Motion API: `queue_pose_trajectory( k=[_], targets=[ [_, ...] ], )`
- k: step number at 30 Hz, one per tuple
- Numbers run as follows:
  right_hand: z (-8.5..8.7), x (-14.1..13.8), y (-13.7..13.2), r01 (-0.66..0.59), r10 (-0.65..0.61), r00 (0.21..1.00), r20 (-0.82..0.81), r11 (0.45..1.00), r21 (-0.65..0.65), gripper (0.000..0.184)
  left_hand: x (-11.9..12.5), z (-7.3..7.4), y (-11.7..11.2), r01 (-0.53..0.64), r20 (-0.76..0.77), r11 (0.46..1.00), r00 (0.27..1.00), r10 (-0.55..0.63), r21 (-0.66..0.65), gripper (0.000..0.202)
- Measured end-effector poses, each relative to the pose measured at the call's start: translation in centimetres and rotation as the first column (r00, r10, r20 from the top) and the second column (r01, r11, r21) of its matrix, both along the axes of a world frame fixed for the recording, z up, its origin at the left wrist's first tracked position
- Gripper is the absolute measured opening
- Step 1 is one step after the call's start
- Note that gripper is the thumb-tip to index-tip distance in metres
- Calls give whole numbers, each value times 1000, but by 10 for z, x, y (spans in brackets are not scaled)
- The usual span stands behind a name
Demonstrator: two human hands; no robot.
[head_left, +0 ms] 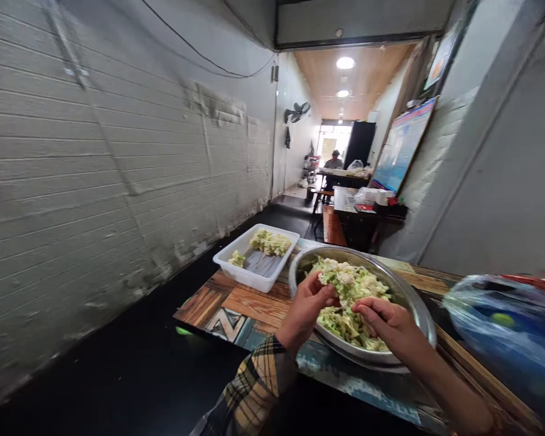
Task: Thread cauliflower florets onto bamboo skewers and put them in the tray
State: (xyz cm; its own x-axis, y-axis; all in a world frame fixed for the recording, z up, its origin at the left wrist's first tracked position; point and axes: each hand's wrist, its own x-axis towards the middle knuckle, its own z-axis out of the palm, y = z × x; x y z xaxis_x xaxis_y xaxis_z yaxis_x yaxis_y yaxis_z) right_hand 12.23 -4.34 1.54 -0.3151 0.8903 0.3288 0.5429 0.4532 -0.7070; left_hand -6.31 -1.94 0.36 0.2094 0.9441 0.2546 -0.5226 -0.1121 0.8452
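Over a wide steel bowl (420, 315), my left hand (307, 306) is closed around a piece of cauliflower (343, 280). My right hand (386, 324) is at the lower right of that piece, thumb and fingers pinched together; whether a bit of cauliflower is between them is too small to make out. More pale green cauliflower pieces (345, 327) fill the bowl below both hands. To the left stands a white plastic tub (263, 282), with a cluster of cauliflower florets (270, 242) at its far side and a smaller floret (237, 259) near its left wall.
Bowl and tub rest on a wood-patterned table (254, 306). A clear plastic bag (495, 321) with blue and green contents lies at the right. A white brick wall (118, 151) runs along the left. Farther back are another table (345, 203), a bench (333, 227) and a seated person (333, 161).
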Motion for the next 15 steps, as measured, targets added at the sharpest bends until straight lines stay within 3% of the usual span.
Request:
queue_pose_trajectory(
  k=[3, 6, 10, 12, 15],
  targets=[
    [7, -12, 8, -48, 15, 985, 172, 981, 187, 27, -18, -4, -5, -152, -17, 988, 988, 152, -10, 42],
    [11, -27, 23, -87, -11, 968, 250, 923, 376, 22, -35, -11, -9, -234, -54, 972, 971, 235, 15, 41],
    [20, -53, 50, -131, -13, 954, 299, 879, 457, 21, -64, -23, -8, -349, -217, 931, 906, 364, 105, 47],
    [24, -67, 66, -143, -8, 951, 310, 877, 459, 22, -85, -32, -4, -497, -322, 849, 786, 528, 178, 46],
    [28, -89, 98, -167, 10, 943, 333, 880, 445, 22, -122, -50, 3, -682, -419, 642, 499, 759, 351, 37]
  ],
)
